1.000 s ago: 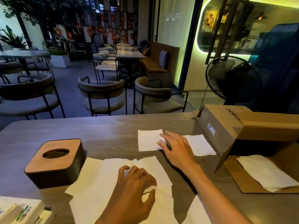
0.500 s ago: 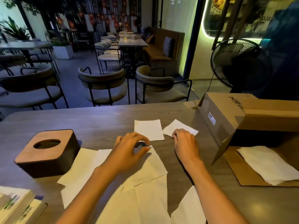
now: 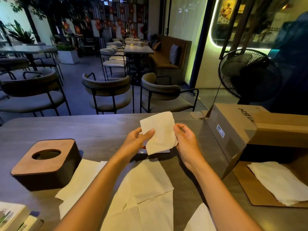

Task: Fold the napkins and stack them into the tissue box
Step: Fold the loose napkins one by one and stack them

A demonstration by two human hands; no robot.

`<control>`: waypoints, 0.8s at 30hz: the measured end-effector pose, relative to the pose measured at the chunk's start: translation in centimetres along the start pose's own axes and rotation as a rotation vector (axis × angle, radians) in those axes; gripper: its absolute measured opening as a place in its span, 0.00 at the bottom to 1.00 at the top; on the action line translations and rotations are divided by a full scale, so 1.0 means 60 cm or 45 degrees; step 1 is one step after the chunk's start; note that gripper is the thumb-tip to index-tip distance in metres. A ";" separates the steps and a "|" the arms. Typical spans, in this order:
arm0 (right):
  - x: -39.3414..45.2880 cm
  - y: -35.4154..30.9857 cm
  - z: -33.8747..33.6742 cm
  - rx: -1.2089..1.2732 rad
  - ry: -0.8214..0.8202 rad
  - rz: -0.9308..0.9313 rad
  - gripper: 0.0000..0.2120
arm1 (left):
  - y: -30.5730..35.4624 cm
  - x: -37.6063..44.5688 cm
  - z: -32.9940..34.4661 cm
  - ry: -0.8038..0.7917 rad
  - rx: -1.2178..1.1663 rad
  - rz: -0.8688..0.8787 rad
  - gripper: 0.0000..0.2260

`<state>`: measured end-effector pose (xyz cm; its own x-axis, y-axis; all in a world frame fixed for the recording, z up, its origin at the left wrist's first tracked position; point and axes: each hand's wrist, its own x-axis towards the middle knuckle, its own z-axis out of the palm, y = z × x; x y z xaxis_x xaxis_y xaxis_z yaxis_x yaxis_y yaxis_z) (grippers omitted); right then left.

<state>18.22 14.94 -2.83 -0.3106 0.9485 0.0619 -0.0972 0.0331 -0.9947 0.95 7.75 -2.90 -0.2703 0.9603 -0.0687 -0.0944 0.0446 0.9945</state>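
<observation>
Two hands, left hand [image 3: 136,140] and right hand [image 3: 185,139], each pinch a side of the folded napkin [image 3: 159,132] in a closed grip, raised off the desk [image 3: 93,129] (likely for squaring). Tissue box [image 3: 45,164] waits at nine o'clock, loose napkins [image 3: 146,185] at six, cardboard box [image 3: 233,130] crowding three.

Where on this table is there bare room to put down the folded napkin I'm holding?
Bare tabletop lies beyond the tissue box, left of both hands, out to the far edge. A narrower strip runs between the right hand and the cardboard box. Nearer you it's crowded: unfolded napkins overlap across the middle.
</observation>
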 end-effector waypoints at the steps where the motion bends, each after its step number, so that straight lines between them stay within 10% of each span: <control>1: 0.007 0.003 0.004 -0.064 0.005 -0.018 0.11 | -0.001 0.003 -0.005 0.069 0.004 0.038 0.16; 6: 0.029 0.027 0.021 -0.369 0.046 -0.175 0.11 | -0.018 0.023 -0.021 0.339 0.280 0.150 0.17; 14: 0.039 0.084 0.029 -0.533 0.453 -0.203 0.09 | -0.042 0.039 -0.046 0.279 0.618 0.129 0.25; 24: 0.045 0.092 0.034 -0.663 0.419 -0.210 0.08 | -0.051 0.035 -0.052 0.315 0.674 0.189 0.25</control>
<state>14.93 17.03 -7.96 -0.0164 0.9622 0.2719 0.3791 0.2576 -0.8888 -2.31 8.75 -6.36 -0.4647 0.8772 0.1205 0.4337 0.1069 0.8947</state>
